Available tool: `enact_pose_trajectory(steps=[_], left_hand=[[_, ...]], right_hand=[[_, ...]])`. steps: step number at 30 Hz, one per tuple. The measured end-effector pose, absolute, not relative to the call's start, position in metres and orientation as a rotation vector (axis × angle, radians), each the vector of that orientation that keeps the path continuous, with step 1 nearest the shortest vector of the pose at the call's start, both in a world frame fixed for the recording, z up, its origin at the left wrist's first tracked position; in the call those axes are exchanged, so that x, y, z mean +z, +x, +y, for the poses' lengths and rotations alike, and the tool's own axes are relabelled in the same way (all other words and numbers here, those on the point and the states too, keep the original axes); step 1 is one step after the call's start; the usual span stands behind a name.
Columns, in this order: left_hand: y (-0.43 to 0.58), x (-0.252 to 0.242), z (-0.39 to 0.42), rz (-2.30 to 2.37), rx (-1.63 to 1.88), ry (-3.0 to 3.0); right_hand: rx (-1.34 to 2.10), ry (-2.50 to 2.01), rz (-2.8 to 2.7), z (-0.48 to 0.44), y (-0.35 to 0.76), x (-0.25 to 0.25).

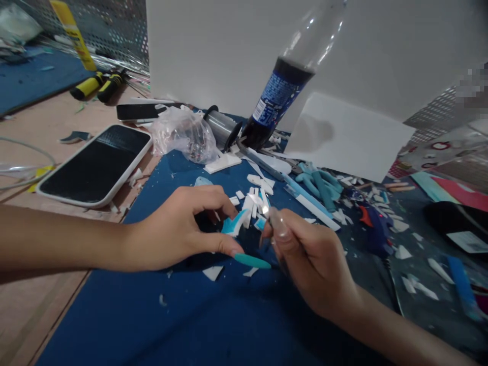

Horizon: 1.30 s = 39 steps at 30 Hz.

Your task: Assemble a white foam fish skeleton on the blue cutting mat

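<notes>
Left hand (190, 229) is hovering loosely curved at the blue-and-white piece (234, 224), whether gripping cannot tell, its length slanting up rightward toward the farther right hand (305, 249), which is pinching a blurred shiny item (261, 203).

A white-cased phone (94, 165) lies screen up, near a crumpled clear plastic bag (183, 133) and a spool (221, 128). Beside the spool, a blue-labelled bottle (279, 94) is part full of dark liquid. A white sheet (348, 136) leans behind teal-handled pliers (322, 184). Yellow-and-black handles (87, 86) lie by a yellow tube (74, 36).
</notes>
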<state>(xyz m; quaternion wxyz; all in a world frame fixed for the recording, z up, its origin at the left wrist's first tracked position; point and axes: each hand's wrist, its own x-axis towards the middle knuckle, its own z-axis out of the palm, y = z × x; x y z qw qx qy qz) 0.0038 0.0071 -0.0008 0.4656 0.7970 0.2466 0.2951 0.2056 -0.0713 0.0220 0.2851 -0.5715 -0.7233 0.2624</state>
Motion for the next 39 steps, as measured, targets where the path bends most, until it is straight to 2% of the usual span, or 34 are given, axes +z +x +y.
enact_pose_trajectory(steps=[6,20,39], left_hand=[[0.0031,-0.0001,0.0062,0.607,0.786,1.921],[0.0038,0.0009,0.0073,0.613,0.8,1.941],[0.0055,-0.0011,0.0076,0.6,0.77,1.926]], right_hand=[[0.439,-1.594,-2.087,-0.0704,0.2024,0.0239],[0.323,-1.628,-2.115,-0.0703,0.2014,0.0216],[0.458,-1.6,-2.115,-0.0711,0.2019,0.019]])
